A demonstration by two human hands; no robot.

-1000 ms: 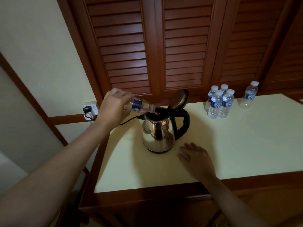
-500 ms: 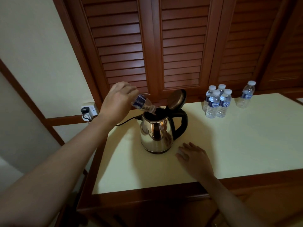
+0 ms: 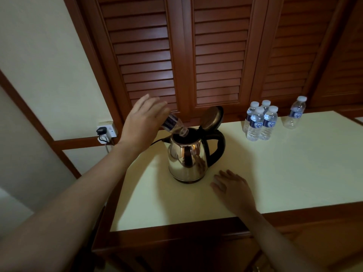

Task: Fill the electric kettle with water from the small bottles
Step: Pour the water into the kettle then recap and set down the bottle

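A shiny steel electric kettle [image 3: 186, 160] with a black handle stands on the cream table top, its lid [image 3: 212, 117] hinged up. My left hand [image 3: 142, 122] grips a small water bottle [image 3: 173, 125], tipped steeply with its neck down inside the kettle's opening. Most of the bottle is hidden behind my fingers. My right hand [image 3: 231, 188] lies flat on the table, fingers apart, just right of the kettle's base and not touching it.
Several capped small bottles [image 3: 260, 122] stand clustered at the back right, with a lone bottle [image 3: 294, 113] further right. A black plug sits in the wall socket [image 3: 107, 131] at left, its cord running to the kettle. Louvred wooden doors [image 3: 216, 55] rise behind the table [image 3: 294, 173].
My left hand has tipped the bottle from nearly level to steeply neck-down into the kettle. My right hand stays flat on the table.
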